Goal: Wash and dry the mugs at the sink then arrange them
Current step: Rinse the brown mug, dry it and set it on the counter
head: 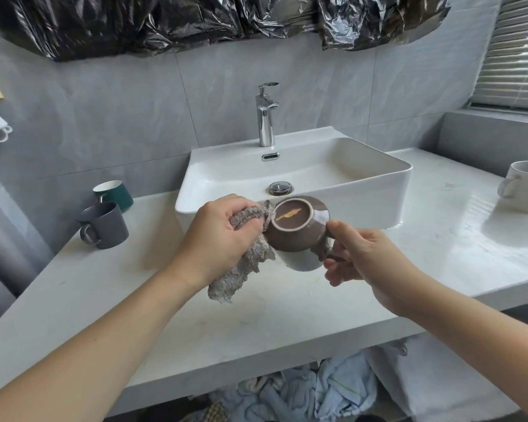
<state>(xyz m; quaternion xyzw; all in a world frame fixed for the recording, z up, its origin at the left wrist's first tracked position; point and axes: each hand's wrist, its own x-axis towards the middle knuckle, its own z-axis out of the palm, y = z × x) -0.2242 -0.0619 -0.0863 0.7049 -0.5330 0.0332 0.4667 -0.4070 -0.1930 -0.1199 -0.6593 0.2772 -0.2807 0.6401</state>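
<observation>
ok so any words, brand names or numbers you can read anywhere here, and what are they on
None can be read.
Brown mug, base turned up: a yellowish smear on the underside, not legible as letters.
Green mug, grey mug, white mug: plain sides, no print showing.
Tap and sink: no visible brand mark.

Both forearms bare, entering from 7 and 5 o'clock, converging mid-frame. Left hand [223, 231]: back of hand up, fingers curled tight round a bunched grey cloth [250, 257], knuckles pointing to 3 o'clock, cloth pressed against the brown mug [296, 236]. Right hand [360, 257]: wrist cocked, thumb on top, thumb and fingers pinching the mug's handle, mug held bottom-up. Hands near, not touching.
</observation>
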